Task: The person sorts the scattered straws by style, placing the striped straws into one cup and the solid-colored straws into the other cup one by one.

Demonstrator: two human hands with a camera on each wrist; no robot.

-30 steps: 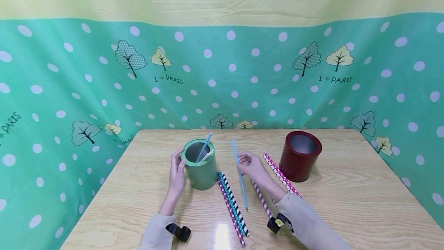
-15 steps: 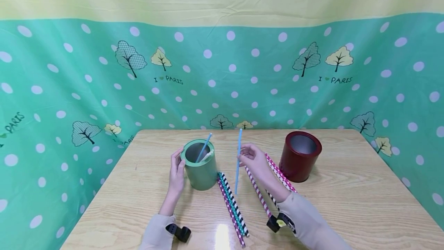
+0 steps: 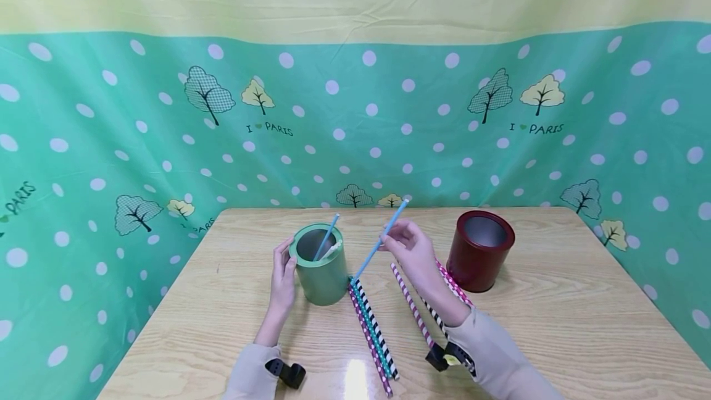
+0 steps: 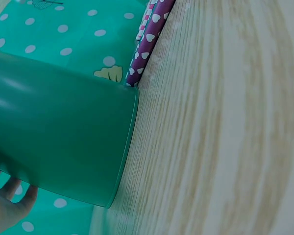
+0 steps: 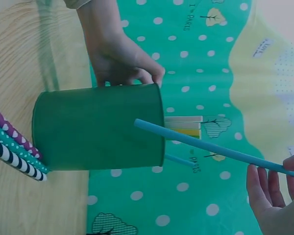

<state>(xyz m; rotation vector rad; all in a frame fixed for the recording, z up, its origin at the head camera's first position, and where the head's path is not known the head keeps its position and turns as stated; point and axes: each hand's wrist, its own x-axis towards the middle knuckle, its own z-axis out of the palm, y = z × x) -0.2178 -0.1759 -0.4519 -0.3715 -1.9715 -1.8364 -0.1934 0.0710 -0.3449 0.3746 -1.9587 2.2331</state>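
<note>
One blue straw point(image 3: 380, 242) is pinched in the right hand point(image 3: 413, 252), tilted above the table's point(image 3: 555, 326) middle, low end near the green cup point(image 3: 321, 264). The left hand point(image 3: 283, 279) rests flat-fingered against that cup. I'd say the tip could catch the rim and tip it, or knock the straws point(image 3: 373, 326) lying alongside. Wooden table, red cup point(image 3: 480, 250) toward the right edge, polka-dot cloth point(image 3: 111, 128) behind.
</note>
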